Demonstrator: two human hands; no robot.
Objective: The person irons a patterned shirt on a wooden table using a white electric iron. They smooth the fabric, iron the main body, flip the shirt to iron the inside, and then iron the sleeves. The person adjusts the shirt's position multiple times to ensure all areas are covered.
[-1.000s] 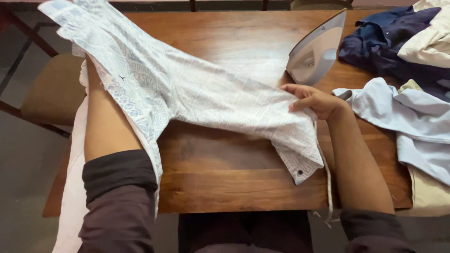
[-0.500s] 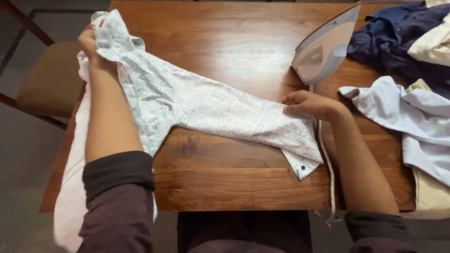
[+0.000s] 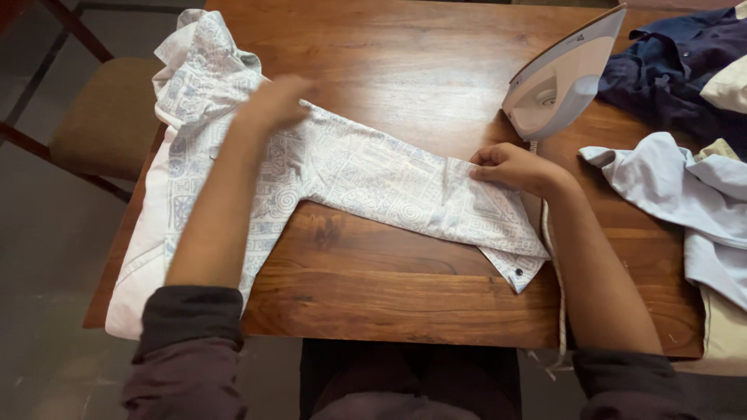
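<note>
We are now pressing our flat, open left hand (image 3: 274,101) onto the patterned shirt (image 3: 350,175), having released the collar; our right hand (image 3: 510,167) is still pinching the sleeve below the iron (image 3: 564,74).

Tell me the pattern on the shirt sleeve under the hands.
White sleeve with pale blue-grey geometric print, clearest in the head view.

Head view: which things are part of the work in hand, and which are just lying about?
In hand:
- white shirt with pale blue geometric print, sleeve laid across the brown wooden table
- left hand, flat on the shirt
- right hand, pinching the sleeve near the cuff

Lying about:
- white iron, on its heel
- pale blue shirt
- dark blue garment
</note>
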